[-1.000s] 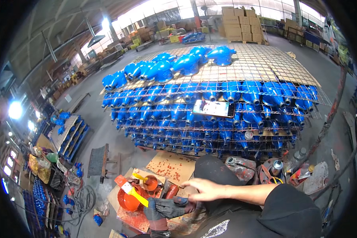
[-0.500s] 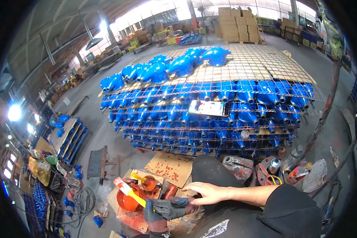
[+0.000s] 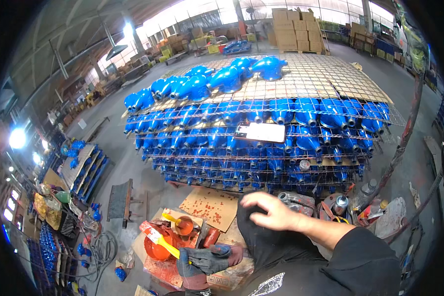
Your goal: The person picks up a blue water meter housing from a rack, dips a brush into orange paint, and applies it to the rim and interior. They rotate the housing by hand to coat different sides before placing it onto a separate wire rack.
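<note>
My left hand (image 3: 193, 270), in a dark grey work glove, is closed around the yellow handle of a paintbrush (image 3: 168, 246). It also seems to grip an empty grey glove (image 3: 214, 257), whose reddish cuff points right. The brush's red-smeared head lies over a tub of red paint (image 3: 158, 250). Bare, my right hand (image 3: 269, 211) hovers above my knee with fingers apart and slightly bent, holding nothing. Beyond it, a phone (image 3: 260, 133) with a lit, mostly white screen rests against the near side of the wire rack.
Blue-painted castings (image 3: 224, 79) fill the stacked wire rack (image 3: 311, 84) ahead. Beside the tub stands a smaller red paint pot (image 3: 185, 226) with another yellow-handled brush. Red-spotted cardboard (image 3: 209, 207) covers the floor. To the right are a spray can (image 3: 340, 204) and a stained jug (image 3: 301, 202).
My right hand has left the loose glove's cuff and risen forward over my knee. The phone's screen has turned mostly white. My left hand stays nearly still with the brush.
</note>
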Demonstrator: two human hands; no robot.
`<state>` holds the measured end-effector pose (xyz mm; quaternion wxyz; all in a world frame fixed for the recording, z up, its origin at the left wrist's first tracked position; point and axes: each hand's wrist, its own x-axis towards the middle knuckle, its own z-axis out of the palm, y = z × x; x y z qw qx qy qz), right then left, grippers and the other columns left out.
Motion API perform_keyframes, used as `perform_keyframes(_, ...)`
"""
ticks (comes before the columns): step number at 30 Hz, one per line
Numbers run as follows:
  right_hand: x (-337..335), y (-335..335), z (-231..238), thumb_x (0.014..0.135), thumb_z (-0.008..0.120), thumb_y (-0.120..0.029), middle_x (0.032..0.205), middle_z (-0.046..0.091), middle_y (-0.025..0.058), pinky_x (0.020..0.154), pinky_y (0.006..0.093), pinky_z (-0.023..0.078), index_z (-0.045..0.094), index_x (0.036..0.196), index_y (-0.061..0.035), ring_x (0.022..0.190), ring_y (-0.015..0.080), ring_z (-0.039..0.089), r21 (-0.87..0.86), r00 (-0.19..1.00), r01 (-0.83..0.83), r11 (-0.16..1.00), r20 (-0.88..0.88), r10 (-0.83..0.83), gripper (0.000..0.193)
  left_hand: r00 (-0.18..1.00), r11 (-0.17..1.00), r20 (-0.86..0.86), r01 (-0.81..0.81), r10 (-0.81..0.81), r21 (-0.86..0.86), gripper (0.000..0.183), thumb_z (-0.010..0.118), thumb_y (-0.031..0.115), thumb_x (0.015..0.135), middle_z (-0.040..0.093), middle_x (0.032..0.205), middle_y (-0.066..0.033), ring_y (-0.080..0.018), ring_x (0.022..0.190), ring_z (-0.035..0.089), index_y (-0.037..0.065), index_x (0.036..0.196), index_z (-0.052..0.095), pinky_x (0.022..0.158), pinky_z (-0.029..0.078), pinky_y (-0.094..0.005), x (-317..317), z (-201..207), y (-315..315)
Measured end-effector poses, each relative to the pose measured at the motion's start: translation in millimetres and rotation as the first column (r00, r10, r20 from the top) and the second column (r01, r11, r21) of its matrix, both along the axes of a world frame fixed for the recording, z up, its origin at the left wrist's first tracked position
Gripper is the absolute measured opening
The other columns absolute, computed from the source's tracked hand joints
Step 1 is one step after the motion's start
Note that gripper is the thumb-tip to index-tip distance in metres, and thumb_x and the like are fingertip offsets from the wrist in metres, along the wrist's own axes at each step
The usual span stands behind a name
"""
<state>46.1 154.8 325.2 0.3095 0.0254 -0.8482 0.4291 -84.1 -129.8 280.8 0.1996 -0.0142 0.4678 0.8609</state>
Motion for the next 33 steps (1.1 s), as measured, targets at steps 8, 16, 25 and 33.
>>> perform_keyframes(8, 22, 102, 55, 0.077, 0.055, 0.0, 0.108, 0.064, 0.0156, 0.097, 0.0398, 0.044, 0.056, 0.093, -0.0023, 0.108, 0.0308, 0.059, 0.044, 0.747, 0.599, 0.8, -0.391, -0.538, 0.016, 1.0, 1.0, -0.016, 0.007, -0.007, -0.004, 0.027, 0.054, 0.037, 0.097, 0.059, 0.084, -0.0016, -0.0146, 0.075, 0.062, 0.01, 0.093, 0.058, 0.065, 0.052, -0.029, 1, -3, 1)
perform_keyframes(16, 13, 141, 49, 0.081, 0.052, -0.004, 0.115, 0.064, 0.0123, 0.108, 0.0455, 0.032, 0.057, 0.095, -0.0053, 0.12, 0.0311, 0.052, 0.21, 0.757, 0.648, 0.733, -0.283, -0.588, 0.014, 0.995, 0.995, 0.051, 0.086, -0.089, 0.059, 0.029, 0.054, 0.038, 0.097, 0.06, 0.086, -0.0043, -0.0166, 0.078, 0.063, 0.009, 0.097, 0.057, 0.069, 0.054, -0.0316, -8, -20, -6)
perform_keyframes(25, 5, 132, 52, 0.081, 0.052, -0.002, 0.114, 0.065, 0.0115, 0.109, 0.0464, 0.03, 0.057, 0.09, -0.006, 0.12, 0.0302, 0.052, 0.268, 0.759, 0.65, 0.711, -0.272, -0.591, 0.011, 0.998, 1.0, 0.064, 0.007, -0.008, 0.012, 0.034, 0.055, 0.041, 0.096, 0.062, 0.091, -0.0073, -0.0188, 0.081, 0.065, 0.007, 0.1, 0.057, 0.073, 0.055, -0.0333, -12, -31, -3)
perform_keyframes(33, -6, 0, -1, 0.081, 0.064, -0.012, 0.116, 0.06, 0.013, 0.098, 0.041, 0.045, 0.059, 0.106, -0.0034, 0.112, 0.0307, 0.057, -0.077, 0.998, -0.059, 0.995, -0.024, 0.057, 0.027, 0.976, 0.984, 0.171, 0.107, -0.131, 0.145, 0.031, 0.053, 0.037, 0.098, 0.063, 0.092, -0.0071, -0.0197, 0.085, 0.063, 0.007, 0.099, 0.06, 0.078, 0.052, -0.0338, -3, 0, 14)
